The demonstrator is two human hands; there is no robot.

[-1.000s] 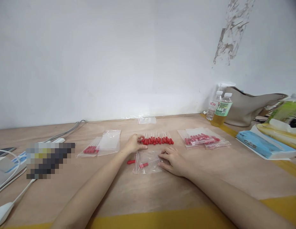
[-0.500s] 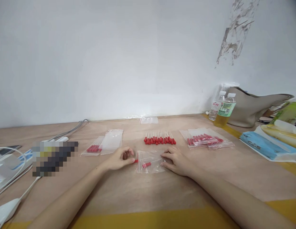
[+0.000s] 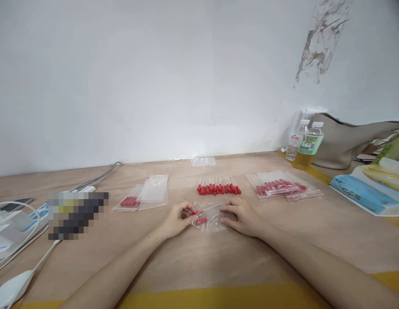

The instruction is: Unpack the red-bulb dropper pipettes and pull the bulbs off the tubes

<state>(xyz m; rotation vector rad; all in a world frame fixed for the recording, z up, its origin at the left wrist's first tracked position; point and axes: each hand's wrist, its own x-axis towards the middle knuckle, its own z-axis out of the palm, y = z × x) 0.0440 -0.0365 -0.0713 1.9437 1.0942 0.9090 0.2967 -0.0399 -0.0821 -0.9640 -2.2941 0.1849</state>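
The right hand [image 3: 243,216] is lying flat, pinning a small clear plastic zip bag [image 3: 210,216] to the tabletop [image 3: 199,257], steadying its mouth while the left hand [image 3: 180,217] is pinching a red-bulbed clear dropper [image 3: 197,212] there.

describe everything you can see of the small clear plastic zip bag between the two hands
The small clear plastic zip bag lies flat on the brown paper-covered table, thin, glossy and crinkled. At least one red-bulbed dropper shows through it. The left hand pinches its left edge with another red tip at the fingers; the right hand presses its right side down.
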